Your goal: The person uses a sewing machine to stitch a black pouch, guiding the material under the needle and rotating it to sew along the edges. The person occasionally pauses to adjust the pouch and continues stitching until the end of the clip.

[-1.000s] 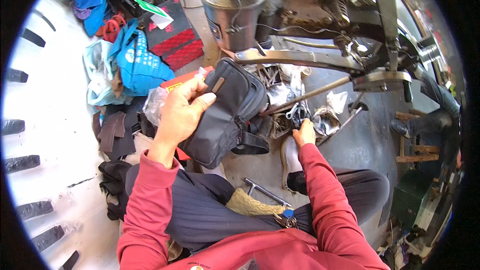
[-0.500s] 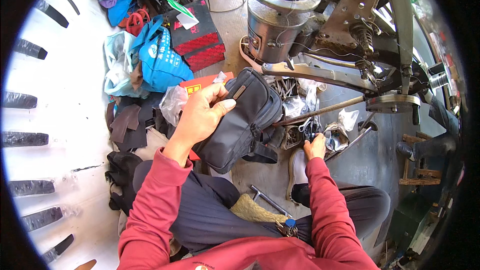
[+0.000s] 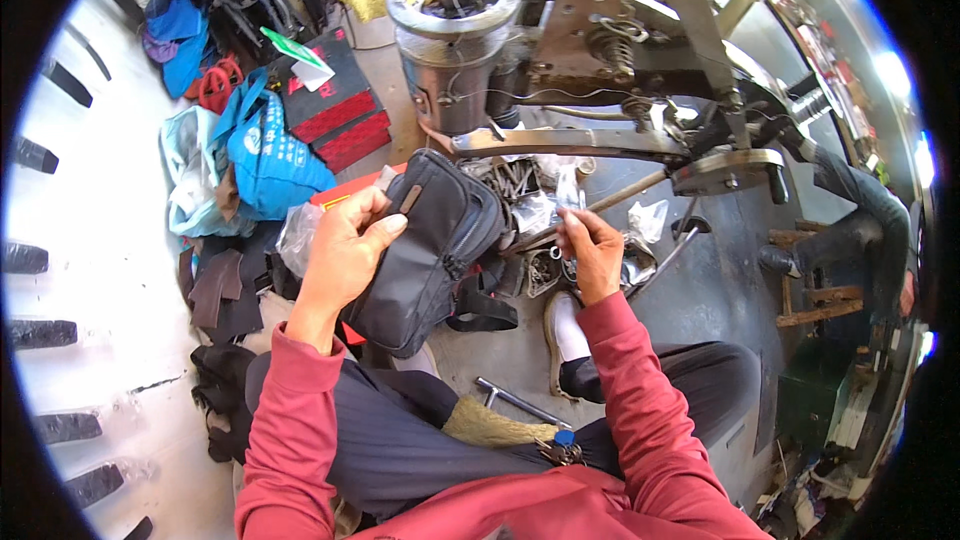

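A black bag with a zip, a brown patch and a dangling strap hangs tilted above my lap. My left hand pinches its upper left edge, thumb beside the patch. To the right of the bag, my right hand is raised with thumb and fingertips together; whatever they hold is too small to make out. Just beyond and below that hand lie small boxes of metal parts and a crumpled clear plastic bag.
A metal stitching machine with a round drum stands ahead. At left are a blue bag, a black-and-red box and leather scraps. A metal bar tool lies between my legs. Another person's arm shows at right.
My right hand has risen from the boxes of metal parts toward the bag, fingers pinched. My left hand still grips the bag. The view has shifted rightward.
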`<state>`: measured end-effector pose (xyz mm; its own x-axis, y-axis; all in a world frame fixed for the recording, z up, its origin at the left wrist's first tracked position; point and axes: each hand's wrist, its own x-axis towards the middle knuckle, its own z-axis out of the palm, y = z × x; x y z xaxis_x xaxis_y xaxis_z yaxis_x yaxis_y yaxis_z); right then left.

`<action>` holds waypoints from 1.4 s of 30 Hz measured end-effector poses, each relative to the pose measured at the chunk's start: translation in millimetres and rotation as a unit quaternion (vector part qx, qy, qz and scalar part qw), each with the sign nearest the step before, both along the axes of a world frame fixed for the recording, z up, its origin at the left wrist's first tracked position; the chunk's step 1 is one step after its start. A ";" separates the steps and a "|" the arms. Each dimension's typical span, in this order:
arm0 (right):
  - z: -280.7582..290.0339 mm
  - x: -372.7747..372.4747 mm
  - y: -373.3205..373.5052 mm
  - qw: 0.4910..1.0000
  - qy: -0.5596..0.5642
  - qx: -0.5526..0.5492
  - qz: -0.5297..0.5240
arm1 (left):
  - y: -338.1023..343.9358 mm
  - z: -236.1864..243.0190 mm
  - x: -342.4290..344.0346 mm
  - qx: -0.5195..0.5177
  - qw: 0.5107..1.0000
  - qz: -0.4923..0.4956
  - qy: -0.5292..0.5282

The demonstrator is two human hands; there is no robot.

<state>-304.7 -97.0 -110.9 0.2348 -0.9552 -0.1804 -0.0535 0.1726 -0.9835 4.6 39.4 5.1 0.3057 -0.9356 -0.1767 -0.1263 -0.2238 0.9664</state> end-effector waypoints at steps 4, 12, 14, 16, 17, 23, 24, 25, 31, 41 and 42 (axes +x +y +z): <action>82.2 34.4 4.8 0.974 -0.225 -0.015 -0.011 | -2.6 -2.1 -1.0 0.005 1.000 0.026 -0.001; 104.0 55.2 1.9 0.920 -0.376 0.098 -0.045 | 0.7 5.3 -3.5 -0.019 0.999 0.028 -0.013; 102.8 56.7 3.6 0.904 -0.415 0.094 -0.036 | 1.1 5.7 -2.8 -0.017 0.999 0.024 -0.018; 104.6 58.9 4.5 0.896 -0.430 0.101 -0.041 | 1.0 5.3 -1.0 0.001 1.000 0.023 -0.010; 106.3 60.3 4.7 0.894 -0.432 0.107 -0.051 | 1.1 4.6 -0.5 -0.016 1.000 0.016 -0.015; 120.9 64.7 8.0 0.873 -0.471 0.123 -0.031 | -1.5 -4.7 -0.6 -0.046 0.999 0.016 0.018; 122.9 66.8 6.2 0.878 -0.461 0.120 -0.045 | -2.6 -6.8 -0.4 -0.052 0.999 0.016 0.009; 125.0 68.9 3.9 0.883 -0.454 0.111 -0.051 | -3.1 -8.9 -0.6 -0.056 0.998 0.015 0.001; 140.3 78.1 -8.1 0.933 -0.356 0.036 0.028 | -1.0 -10.7 1.7 -0.048 0.999 0.014 0.001; 134.4 89.3 2.6 0.928 0.236 -0.263 0.115 | -0.9 -4.2 0.8 -0.057 0.998 0.014 -0.025; 135.6 92.5 -2.9 0.935 0.208 -0.241 0.155 | -1.1 -4.4 0.8 -0.058 0.998 0.013 -0.030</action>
<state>-212.2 -99.9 24.7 0.5197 -0.8464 0.1160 -0.4233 -0.3730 -0.8257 5.4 38.3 0.7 0.3365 -0.9405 -0.0480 -0.1813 -0.1147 0.9767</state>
